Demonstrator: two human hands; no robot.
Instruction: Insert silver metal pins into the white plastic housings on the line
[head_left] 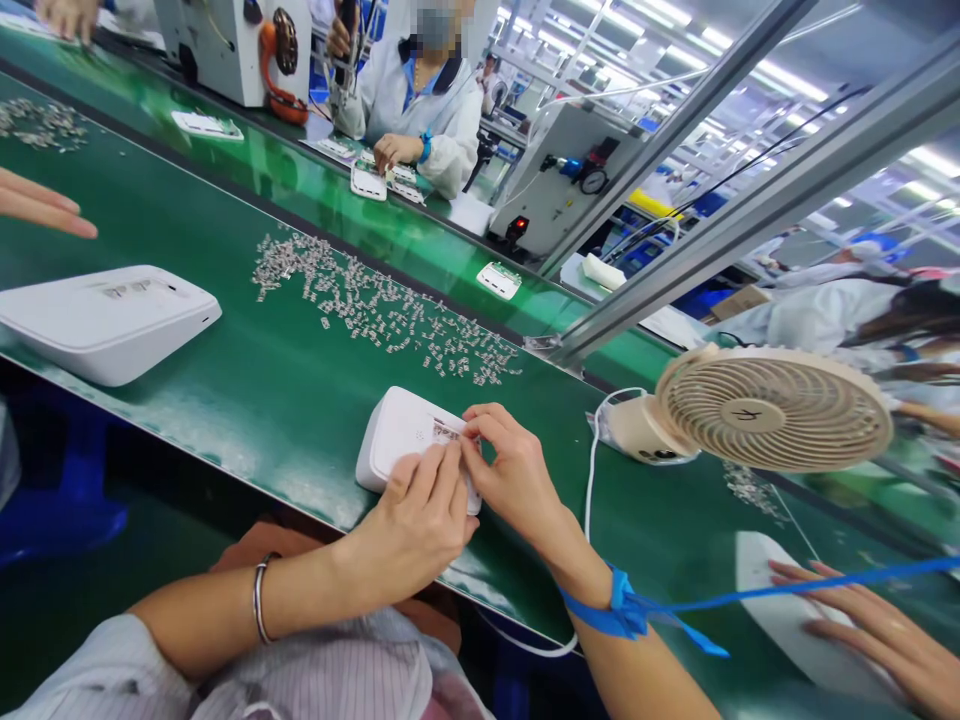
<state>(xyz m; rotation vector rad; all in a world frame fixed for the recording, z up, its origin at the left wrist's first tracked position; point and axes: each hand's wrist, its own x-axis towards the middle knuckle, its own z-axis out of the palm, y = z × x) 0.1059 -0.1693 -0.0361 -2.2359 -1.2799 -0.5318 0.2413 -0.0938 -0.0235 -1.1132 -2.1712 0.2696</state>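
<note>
White casing [397, 418] rests on green table [165, 205]

Fingers together, the left hand [424, 512] lies across the casing's near side; the right hand [519, 468] curls thumb and forefinger at its right end, beside a recess [445, 429]. Whether either pinches anything cannot be told. Small silvery pieces [375, 305] lie scattered beyond, a white device [82, 315] sits left and a fan [757, 415] stands right.

Both arms [322, 590] reach over the near edge of the worktop [172, 385]: left hand [420, 510] palm down, right hand [517, 470] curled, fingertips [452, 455] nearly meeting!
</note>
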